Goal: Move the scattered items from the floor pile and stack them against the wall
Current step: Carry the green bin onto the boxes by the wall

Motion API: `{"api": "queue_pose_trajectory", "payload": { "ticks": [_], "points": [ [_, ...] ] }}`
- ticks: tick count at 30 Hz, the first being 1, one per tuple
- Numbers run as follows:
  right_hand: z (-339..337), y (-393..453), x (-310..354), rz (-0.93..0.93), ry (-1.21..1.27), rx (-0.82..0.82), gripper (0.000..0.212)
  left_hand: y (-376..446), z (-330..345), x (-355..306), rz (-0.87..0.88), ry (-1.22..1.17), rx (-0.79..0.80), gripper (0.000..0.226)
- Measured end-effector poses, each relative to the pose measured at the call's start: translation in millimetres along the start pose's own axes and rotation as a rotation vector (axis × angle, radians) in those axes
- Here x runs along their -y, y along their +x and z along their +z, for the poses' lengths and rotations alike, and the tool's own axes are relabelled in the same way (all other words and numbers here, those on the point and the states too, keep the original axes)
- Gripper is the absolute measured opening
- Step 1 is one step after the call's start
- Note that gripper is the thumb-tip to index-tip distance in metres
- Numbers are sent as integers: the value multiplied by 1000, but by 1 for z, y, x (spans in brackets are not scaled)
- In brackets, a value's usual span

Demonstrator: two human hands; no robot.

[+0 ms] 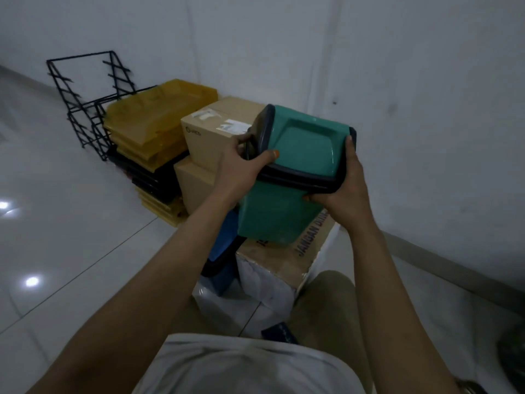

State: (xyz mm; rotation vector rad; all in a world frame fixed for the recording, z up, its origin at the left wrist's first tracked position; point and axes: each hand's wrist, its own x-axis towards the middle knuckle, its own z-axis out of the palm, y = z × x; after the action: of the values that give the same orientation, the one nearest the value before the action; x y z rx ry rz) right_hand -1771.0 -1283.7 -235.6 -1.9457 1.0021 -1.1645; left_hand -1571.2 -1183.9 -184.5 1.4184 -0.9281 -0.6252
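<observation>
Both hands clamp the dark rim of a green bin (295, 177): the left hand (241, 169) curls over its left edge, the right hand (345, 183) wraps its right corner, so the bin hangs tilted between them. Just below it sits a printed cardboard box (287, 260); beyond the left hand, stacked cartons (210, 149) and yellow trays (147, 120) line the wall (397, 66).

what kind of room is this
Probably an office storeroom or spare corner: brown cardboard boxes and amber plastic letter trays are stacked against a bare white wall, beside a black wire tray rack, on glossy white floor tiles.
</observation>
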Motion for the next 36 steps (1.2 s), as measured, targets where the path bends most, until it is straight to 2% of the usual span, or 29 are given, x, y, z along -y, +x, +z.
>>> {"api": "queue_pose_trajectory", "payload": {
  "ticks": [3, 11, 17, 22, 26, 30, 36],
  "points": [
    [-7, -4, -1, 26, -28, -26, 139, 7, 11, 11, -33, -33, 50, 81],
    [-16, -2, -22, 42, -79, -106, 135, 35, 36, 18, -1, -9, 142, 64],
    [-21, 9, -32, 17, -275, -152, 129, 51, 55, 39, -38, -5, 240, 52],
    [-7, 13, -60, 62, -394, -215, 122, 65, 75, 56, -49, 107, 260, 47],
    [3, 32, -66, 84, -446, -247, 117, 81, 86, 64, 5, 157, 256, 55],
    [16, 47, -77, 104, -507, -286, 112, 113, 99, 113, 59, 274, 275, 85],
    [20, 84, -89, 134, -512, -278, 108, 119, 122, 103, 88, 365, 358, 81]
  ]
}}
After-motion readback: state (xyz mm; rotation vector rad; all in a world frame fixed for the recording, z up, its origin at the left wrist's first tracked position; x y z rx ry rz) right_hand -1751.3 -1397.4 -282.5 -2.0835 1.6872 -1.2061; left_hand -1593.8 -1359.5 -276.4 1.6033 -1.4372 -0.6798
